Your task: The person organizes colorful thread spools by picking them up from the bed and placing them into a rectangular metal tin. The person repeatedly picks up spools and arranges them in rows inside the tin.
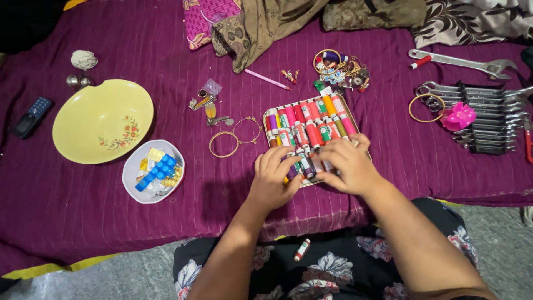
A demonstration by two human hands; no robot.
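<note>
— How full is the tray [270, 113] of thread spools [311, 125] at the centre of the frame?

— Nearly packed, I'd judge. The upper rows lie side by side in reds, pinks, orange and green. Only the near edge looks unsettled, and both hands cover it.

— What are the hands doing?

— The left hand [273, 176] rests curled on the lower-left corner, fingertips pressing on spools there; the right hand [348, 164] lies over the lower-right rows, fingers bent onto them. Whether either actually pinches a spool I cannot tell.

— Anything left out?

— One loose spool [302, 249] lies on the floral garment at the bottom centre, well apart from the tray.

— And around it?

— Thin bangles [224, 144] just left of the tray, a white bowl [132, 176] with a blue strip further left, a yellow plate [102, 119] above that. A set of spanners [488, 119] sits at the right, all on the purple cloth [83, 211].
</note>
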